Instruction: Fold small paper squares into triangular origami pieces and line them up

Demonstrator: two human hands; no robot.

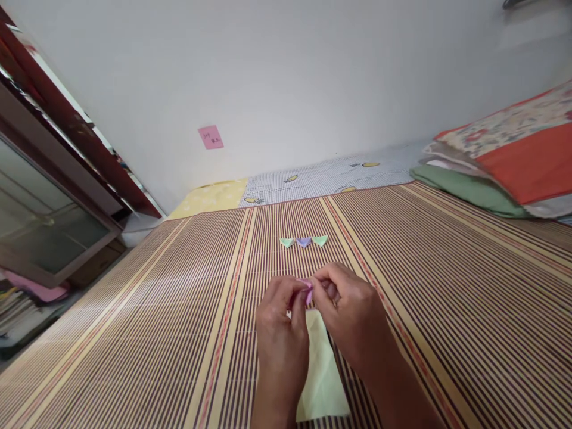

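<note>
Purple-pink piece (308,294) – pale green sheet (322,375) – mat (170,310) striped tan and dark, with red lines

Left hand (282,319) and right hand (353,304) pinch pink piece (307,291) between them, over striped mat (179,333). Pale green sheet (319,369) on mat, under the hands. Three small folded pieces in a row beyond: green one (287,242), purple one (304,242), another green (320,240). Pink note (210,137) on wall (286,77). Folded bedding (500,161) at right, yellow cloth (214,195) along mat's far edge.
</note>
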